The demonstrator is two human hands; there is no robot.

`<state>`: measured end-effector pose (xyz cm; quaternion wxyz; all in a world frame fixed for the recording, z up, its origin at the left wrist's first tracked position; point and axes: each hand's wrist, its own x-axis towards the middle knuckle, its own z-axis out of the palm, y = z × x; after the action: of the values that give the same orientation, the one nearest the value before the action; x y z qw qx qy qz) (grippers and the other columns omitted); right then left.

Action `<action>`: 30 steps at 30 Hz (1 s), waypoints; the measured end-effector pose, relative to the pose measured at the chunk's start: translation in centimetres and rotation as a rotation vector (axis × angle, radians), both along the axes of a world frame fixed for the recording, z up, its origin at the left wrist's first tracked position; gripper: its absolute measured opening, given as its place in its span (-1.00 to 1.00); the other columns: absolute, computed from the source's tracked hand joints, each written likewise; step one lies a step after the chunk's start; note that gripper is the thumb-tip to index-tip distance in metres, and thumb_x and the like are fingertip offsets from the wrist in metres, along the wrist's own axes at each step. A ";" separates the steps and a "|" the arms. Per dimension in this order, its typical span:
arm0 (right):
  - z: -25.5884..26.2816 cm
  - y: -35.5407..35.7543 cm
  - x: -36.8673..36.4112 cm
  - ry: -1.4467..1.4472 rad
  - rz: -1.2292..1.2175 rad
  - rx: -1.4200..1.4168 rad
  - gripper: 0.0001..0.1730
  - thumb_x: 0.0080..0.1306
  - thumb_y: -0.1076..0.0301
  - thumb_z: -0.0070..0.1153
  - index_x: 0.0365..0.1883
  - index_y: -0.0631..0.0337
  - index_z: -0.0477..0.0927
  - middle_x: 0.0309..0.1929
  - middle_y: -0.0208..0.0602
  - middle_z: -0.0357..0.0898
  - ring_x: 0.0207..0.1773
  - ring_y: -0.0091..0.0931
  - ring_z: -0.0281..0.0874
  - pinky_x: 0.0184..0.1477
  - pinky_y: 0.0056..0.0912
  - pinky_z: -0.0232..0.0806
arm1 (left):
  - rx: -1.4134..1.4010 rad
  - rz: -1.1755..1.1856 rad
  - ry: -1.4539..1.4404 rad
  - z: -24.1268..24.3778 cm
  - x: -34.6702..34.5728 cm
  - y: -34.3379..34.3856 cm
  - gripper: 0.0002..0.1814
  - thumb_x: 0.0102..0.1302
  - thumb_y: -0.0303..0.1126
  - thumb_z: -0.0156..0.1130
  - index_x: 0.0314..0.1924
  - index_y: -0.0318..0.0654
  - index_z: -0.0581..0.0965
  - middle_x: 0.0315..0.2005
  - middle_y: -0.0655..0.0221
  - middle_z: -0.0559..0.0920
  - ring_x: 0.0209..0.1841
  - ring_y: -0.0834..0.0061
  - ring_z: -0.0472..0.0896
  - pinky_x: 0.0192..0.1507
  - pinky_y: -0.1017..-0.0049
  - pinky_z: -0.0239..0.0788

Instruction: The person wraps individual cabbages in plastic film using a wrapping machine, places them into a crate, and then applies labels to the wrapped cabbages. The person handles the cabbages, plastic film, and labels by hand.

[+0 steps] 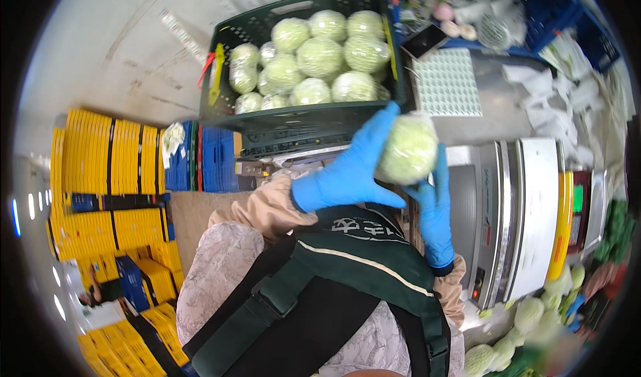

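A round, pale green cabbage (408,149) in clear plastic film is between my two blue-gloved hands. My left hand (345,169) cups it from the left, fingers along its side and thumb below. On the right, my right hand (434,207) supports it, fingers rising beside it. Just beyond my left fingertips stands a dark green plastic crate (300,113). Several film-wrapped cabbages (320,56) are piled inside it. To the right of my right hand is a wrapping machine (463,217) with a metal plate and white cover.
A sheet of round stickers (445,81) and a phone (424,41) lie beyond the cabbage. Blue crates (541,6) hold mixed items at upper right. Yellow crates (90,157) are stacked left. Loose cabbages (528,314) lie at lower right, near another person's gloved hand (576,304).
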<state>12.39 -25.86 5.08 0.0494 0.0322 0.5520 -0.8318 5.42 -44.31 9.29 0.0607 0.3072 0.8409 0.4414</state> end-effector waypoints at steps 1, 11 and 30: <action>-0.4 -2.2 -1.9 0.132 0.078 0.141 -0.11 0.33 0.51 0.01 0.54 0.01 -0.13 0.46 -0.08 0.02 0.40 -0.18 0.22 0.26 -0.16 0.33 | 0.080 0.057 0.033 0.2 -1.5 -2.8 0.43 -0.25 -0.07 0.65 0.49 -0.23 -0.12 0.40 -0.06 0.01 0.46 -0.05 -0.02 0.46 0.12 -0.16; -0.9 -22.3 -22.4 0.550 0.275 0.654 -0.17 0.24 0.40 0.22 0.45 0.08 0.13 0.25 0.00 0.35 0.12 -0.21 0.52 0.08 -0.25 0.41 | 0.175 0.288 -0.402 -2.4 -14.8 -33.1 0.08 -0.10 -0.44 0.58 0.41 -0.21 0.15 0.27 0.21 0.34 0.32 0.37 0.30 0.38 0.38 0.11; -13.4 -33.2 -33.1 0.932 0.426 1.732 -0.14 0.09 0.32 0.24 0.40 -0.06 0.23 0.40 -0.13 0.25 0.37 -0.25 0.30 0.21 -0.18 0.19 | -0.184 0.028 -0.813 -13.1 -19.6 -36.8 0.33 -0.03 -0.01 0.56 0.41 -0.38 -0.23 0.33 -0.12 0.16 0.43 0.15 0.13 0.42 0.33 -0.02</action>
<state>-20.74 -59.04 -8.30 -0.0642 -0.3708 0.9253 -0.0476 -14.13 -81.07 -3.83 0.4090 0.0895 0.7885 0.4506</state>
